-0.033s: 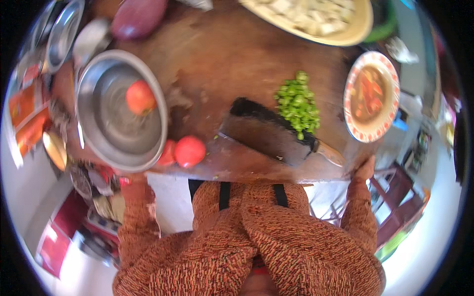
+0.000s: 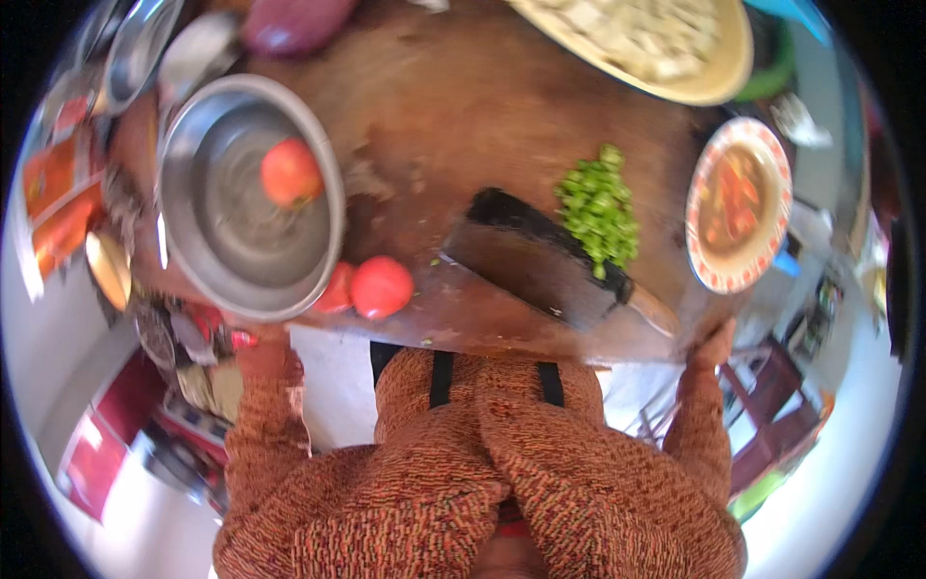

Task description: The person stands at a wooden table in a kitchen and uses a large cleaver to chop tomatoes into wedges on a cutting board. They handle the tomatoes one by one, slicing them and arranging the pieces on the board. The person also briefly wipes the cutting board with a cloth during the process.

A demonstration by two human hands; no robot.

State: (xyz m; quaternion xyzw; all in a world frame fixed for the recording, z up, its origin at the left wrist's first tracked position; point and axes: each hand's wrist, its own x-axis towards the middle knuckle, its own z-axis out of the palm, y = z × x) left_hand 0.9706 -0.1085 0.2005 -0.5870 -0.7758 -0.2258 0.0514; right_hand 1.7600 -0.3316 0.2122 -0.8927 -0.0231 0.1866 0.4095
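Note:
A round wooden board point(image 2: 482, 106) fills the upper half of the view. My right hand point(image 2: 716, 345) grips its near right rim, just below the cleaver's handle. My left hand point(image 2: 262, 355) reaches the near left rim under a steel bowl point(image 2: 207, 232); its fingers are hidden beneath the board. A dark cleaver point(image 2: 540, 265) lies flat on the board, touching a heap of chopped green vegetable point(image 2: 598, 207). One tomato point(image 2: 289, 174) sits in the bowl. Two more tomatoes point(image 2: 381, 287) rest on the board beside it.
A patterned plate of red-orange food point(image 2: 738, 207) sits at the board's right rim. A large yellow plate of pale pieces point(image 2: 646, 39) is at the back, with a purple onion point(image 2: 294, 24) at the back left. Steel dishes and packets crowd the left; red furniture stands below.

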